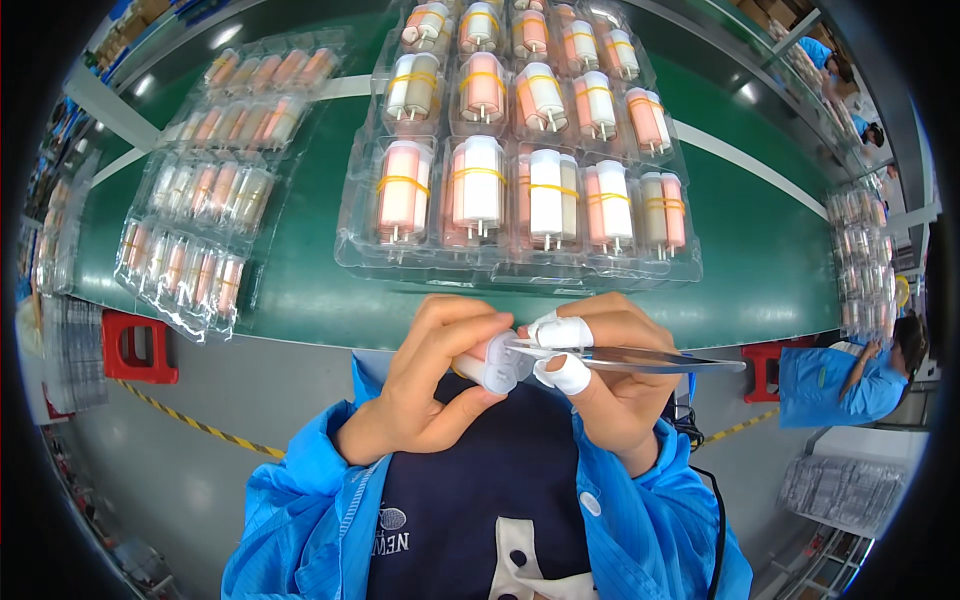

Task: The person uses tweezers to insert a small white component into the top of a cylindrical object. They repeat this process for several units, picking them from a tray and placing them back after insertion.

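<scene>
While the left hand (430,380) grips the small white cylinder (492,365), its long axis running left-right, the right hand (610,375) pinches tweezers (640,358) whose tips meet it from the right.

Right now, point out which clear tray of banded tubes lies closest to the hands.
The big middle tray, straight ahead of both hands; its front edge nearly reaches them. The smaller trays lie far left.
</scene>
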The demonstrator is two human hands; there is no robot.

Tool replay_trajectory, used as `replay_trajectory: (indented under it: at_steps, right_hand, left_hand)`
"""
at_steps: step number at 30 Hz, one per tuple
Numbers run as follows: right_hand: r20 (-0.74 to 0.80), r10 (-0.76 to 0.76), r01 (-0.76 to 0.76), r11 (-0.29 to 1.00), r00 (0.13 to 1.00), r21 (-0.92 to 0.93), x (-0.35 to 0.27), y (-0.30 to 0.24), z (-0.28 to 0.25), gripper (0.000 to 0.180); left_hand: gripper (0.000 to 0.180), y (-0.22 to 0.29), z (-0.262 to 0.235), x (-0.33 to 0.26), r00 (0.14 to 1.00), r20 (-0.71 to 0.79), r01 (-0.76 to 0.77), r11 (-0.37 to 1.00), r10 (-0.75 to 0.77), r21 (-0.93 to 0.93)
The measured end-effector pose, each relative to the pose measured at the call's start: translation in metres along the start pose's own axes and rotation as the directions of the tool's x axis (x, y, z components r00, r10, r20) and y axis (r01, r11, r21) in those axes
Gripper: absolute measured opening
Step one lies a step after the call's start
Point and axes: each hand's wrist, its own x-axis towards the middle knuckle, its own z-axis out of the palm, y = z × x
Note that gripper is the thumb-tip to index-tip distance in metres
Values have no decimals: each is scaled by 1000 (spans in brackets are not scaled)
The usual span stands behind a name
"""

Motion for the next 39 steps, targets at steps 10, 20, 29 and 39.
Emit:
replay_trajectory:
  at_steps: [10,20,29,39]
  right_hand:
    - [8,-35,36,999,999,-19,1,2,4,20]
    - [-74,-6,12,996,997,83,-5,6,11,17]
    - [-86,48,-39,993,995,110,-7,4,14,17]
    - [-60,18,-12,994,998,105,-4,3,15,17]
  left_hand:
    - [52,-3,2,-3,998,-56,-15,999,16,29]
    - [47,-9,0,-5,997,-13,-70,993,72,95]
    - [50,-8,3,-8,995,-83,-48,998,52,46]
    - [51,-8,2,-9,994,-104,-39,999,40,12]
